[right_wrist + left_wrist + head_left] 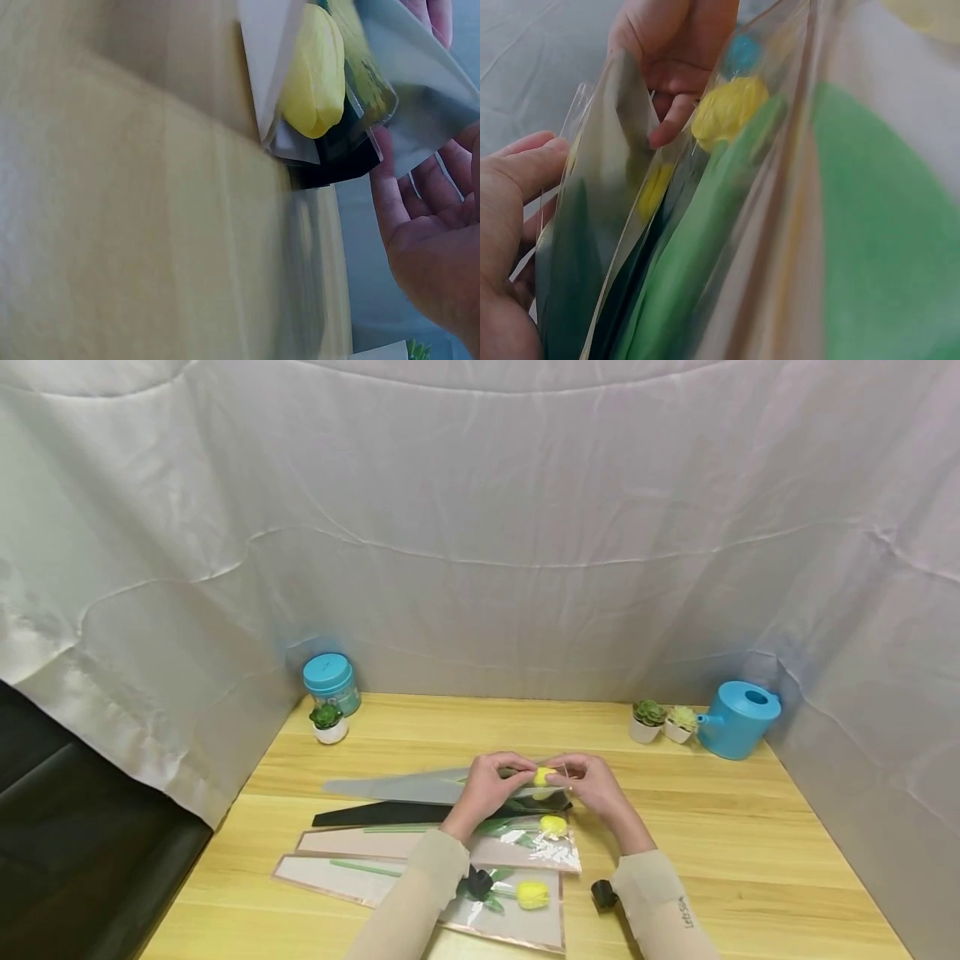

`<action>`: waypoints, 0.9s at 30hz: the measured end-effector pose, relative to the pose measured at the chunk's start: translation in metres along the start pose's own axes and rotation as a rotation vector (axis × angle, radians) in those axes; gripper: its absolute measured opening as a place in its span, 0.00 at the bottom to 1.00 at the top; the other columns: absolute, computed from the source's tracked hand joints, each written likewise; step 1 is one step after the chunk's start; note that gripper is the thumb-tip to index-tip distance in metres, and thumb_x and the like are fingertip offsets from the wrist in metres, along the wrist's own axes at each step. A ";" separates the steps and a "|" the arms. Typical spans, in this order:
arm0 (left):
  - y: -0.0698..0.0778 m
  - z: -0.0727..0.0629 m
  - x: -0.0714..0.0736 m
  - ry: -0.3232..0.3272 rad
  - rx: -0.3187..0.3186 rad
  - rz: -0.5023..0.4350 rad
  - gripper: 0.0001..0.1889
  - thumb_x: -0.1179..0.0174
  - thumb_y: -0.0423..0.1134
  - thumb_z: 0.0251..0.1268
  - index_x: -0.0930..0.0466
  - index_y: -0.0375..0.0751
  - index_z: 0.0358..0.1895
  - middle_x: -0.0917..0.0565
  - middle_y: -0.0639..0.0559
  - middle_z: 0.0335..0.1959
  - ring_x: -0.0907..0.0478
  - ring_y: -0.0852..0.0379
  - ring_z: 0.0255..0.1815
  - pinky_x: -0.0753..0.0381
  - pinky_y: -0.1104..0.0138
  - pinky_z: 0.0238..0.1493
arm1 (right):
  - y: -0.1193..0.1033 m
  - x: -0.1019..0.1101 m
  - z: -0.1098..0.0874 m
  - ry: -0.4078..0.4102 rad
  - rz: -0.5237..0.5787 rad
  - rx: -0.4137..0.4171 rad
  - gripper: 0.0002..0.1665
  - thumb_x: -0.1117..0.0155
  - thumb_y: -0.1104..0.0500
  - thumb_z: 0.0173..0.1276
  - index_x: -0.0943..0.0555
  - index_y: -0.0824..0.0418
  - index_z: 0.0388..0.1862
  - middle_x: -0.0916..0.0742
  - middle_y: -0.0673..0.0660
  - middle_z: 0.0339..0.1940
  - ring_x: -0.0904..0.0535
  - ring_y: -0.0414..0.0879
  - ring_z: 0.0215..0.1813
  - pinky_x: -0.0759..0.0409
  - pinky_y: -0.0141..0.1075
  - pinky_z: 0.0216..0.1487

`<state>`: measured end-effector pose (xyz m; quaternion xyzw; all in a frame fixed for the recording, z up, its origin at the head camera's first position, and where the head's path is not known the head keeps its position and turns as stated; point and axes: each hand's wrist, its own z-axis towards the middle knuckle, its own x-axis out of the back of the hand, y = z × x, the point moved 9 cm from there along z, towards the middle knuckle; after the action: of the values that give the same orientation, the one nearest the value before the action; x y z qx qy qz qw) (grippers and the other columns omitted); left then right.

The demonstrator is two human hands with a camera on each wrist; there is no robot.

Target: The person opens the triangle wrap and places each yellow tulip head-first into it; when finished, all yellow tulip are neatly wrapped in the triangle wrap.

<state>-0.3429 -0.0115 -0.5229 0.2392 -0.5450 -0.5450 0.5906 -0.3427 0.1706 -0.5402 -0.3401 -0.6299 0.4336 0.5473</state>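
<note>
My left hand (pixel 489 783) and right hand (pixel 596 783) meet at the wide end of a grey flower sleeve (pixel 390 786) with a clear front. Each pinches that end between thumb and fingers, around a yellow tulip (pixel 543 776). In the left wrist view, the clear film (pixel 581 225) runs between the left hand (pixel 510 202) and right hand (pixel 682 52). The right wrist view shows the right hand (pixel 431 225) at the grey sleeve's edge. Just nearer lies a black sleeve (pixel 360 815), its contents partly hidden.
Nearer, a pink sleeve (pixel 337 841) and a white sleeve (pixel 315 870) hold yellow tulips. A black tulip (pixel 478 882) lies on the white one; another black bloom (pixel 603 894) rests by the right forearm. Behind stand potted succulents (pixel 647 722), a blue watering can (pixel 738 720) and a blue-lidded jar (pixel 332 683).
</note>
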 end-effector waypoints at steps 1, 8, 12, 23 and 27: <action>0.000 0.000 0.000 0.000 -0.001 -0.002 0.06 0.30 0.45 0.69 0.08 0.56 0.44 0.09 0.62 0.45 0.14 0.64 0.48 0.14 0.67 0.48 | 0.000 0.000 0.000 -0.003 0.001 0.006 0.19 0.23 0.49 0.65 0.11 0.53 0.53 0.11 0.57 0.53 0.18 0.48 0.48 0.18 0.40 0.43; 0.002 0.002 0.000 0.004 -0.020 -0.009 0.06 0.30 0.45 0.69 0.08 0.54 0.45 0.09 0.61 0.44 0.13 0.64 0.47 0.14 0.68 0.48 | 0.001 0.000 0.000 -0.009 0.009 0.032 0.17 0.25 0.50 0.69 0.11 0.53 0.53 0.11 0.55 0.54 0.16 0.47 0.52 0.18 0.40 0.50; 0.001 0.002 0.000 0.010 -0.031 -0.012 0.06 0.30 0.45 0.69 0.08 0.53 0.45 0.09 0.61 0.44 0.13 0.64 0.46 0.14 0.69 0.46 | 0.002 0.001 -0.001 0.000 0.024 0.034 0.16 0.29 0.51 0.73 0.12 0.56 0.54 0.11 0.58 0.57 0.15 0.49 0.54 0.16 0.42 0.53; -0.006 0.004 0.006 0.026 -0.005 -0.021 0.06 0.29 0.44 0.68 0.08 0.53 0.44 0.09 0.60 0.43 0.13 0.63 0.44 0.13 0.68 0.44 | 0.009 0.012 -0.003 0.083 0.200 -0.020 0.22 0.41 0.55 0.82 0.21 0.69 0.65 0.14 0.69 0.57 0.14 0.44 0.50 0.13 0.41 0.57; -0.008 0.005 0.007 0.029 0.012 -0.020 0.05 0.28 0.44 0.67 0.08 0.54 0.43 0.08 0.61 0.43 0.13 0.65 0.42 0.13 0.68 0.44 | 0.007 0.018 -0.005 0.107 0.192 -0.004 0.25 0.38 0.55 0.79 0.24 0.66 0.69 0.14 0.70 0.57 0.14 0.44 0.48 0.13 0.41 0.56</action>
<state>-0.3516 -0.0186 -0.5255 0.2558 -0.5372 -0.5439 0.5917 -0.3416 0.1901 -0.5393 -0.4225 -0.5653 0.4641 0.5353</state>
